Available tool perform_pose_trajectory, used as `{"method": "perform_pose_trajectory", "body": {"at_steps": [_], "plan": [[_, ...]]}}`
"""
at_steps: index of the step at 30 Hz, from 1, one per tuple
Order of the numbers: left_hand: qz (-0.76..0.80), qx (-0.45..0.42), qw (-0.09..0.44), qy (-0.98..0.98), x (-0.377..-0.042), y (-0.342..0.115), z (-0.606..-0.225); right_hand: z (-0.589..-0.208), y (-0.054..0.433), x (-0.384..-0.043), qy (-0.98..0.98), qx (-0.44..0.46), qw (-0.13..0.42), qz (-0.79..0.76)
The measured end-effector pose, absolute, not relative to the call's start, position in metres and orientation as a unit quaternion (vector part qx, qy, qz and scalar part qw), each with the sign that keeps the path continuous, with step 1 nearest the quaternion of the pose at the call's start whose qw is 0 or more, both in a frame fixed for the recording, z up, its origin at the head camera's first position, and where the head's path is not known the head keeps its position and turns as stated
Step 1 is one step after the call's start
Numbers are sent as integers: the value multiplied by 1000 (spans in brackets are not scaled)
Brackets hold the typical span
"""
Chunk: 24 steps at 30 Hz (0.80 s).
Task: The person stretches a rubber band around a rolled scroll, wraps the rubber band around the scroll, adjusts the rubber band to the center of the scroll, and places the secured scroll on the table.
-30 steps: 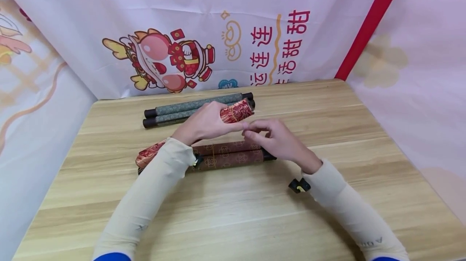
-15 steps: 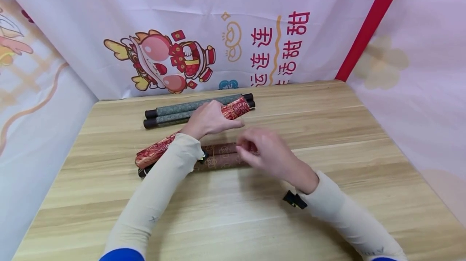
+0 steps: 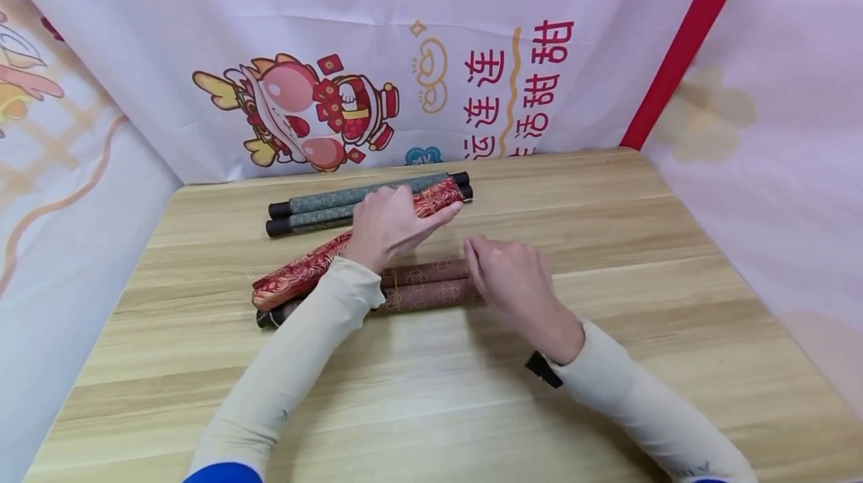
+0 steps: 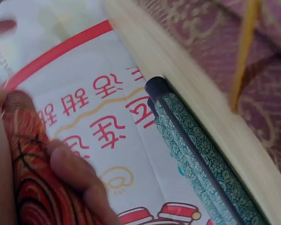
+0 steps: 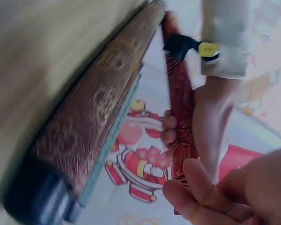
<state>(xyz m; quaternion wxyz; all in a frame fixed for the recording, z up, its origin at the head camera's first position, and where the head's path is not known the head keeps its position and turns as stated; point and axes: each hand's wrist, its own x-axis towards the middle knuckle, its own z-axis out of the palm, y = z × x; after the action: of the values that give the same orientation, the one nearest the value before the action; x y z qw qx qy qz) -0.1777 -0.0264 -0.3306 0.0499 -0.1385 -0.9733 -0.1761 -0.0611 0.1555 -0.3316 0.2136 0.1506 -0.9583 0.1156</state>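
Observation:
My left hand (image 3: 389, 222) grips a red patterned scroll (image 3: 305, 273) near its far right end. This scroll slants above two brown scrolls (image 3: 431, 294), its near end low over their left tip and its far end higher. In the right wrist view, the right hand (image 5: 215, 197) has its fingers curled together close to the red scroll, and a thin yellowish cord (image 5: 209, 193) appears to cross them. From the head, that right hand hovers over the right end of the brown scrolls and hides their knobs. The cord is barely visible.
Two green scrolls (image 3: 357, 198) with black knobs lie side by side at the back of the wooden table (image 3: 431, 408). A yellow band (image 3: 395, 290) circles the brown pair. A printed white cloth (image 3: 303, 4) stands behind the table's back edge.
The right hand has drawn away from the left thumb, down and toward the right, its fingers curling. The left hand keeps its grip on the red scroll and has turned slightly.

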Motion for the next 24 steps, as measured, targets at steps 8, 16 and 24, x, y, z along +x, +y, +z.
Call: {"method": "perform_pose_trajectory", "body": {"at_steps": [8, 16, 24], "plan": [[-176, -123, 61, -975, -170, -24, -322, -328, 162, -89, -957, 112, 268, -6], [-226, -181, -93, -953, -171, -37, -316, -323, 177, -113, -940, 222, 248, 78], [-282, -333, -243, -866, -162, -47, -302, -302, 191, -111, -886, 374, 227, 153]]}}
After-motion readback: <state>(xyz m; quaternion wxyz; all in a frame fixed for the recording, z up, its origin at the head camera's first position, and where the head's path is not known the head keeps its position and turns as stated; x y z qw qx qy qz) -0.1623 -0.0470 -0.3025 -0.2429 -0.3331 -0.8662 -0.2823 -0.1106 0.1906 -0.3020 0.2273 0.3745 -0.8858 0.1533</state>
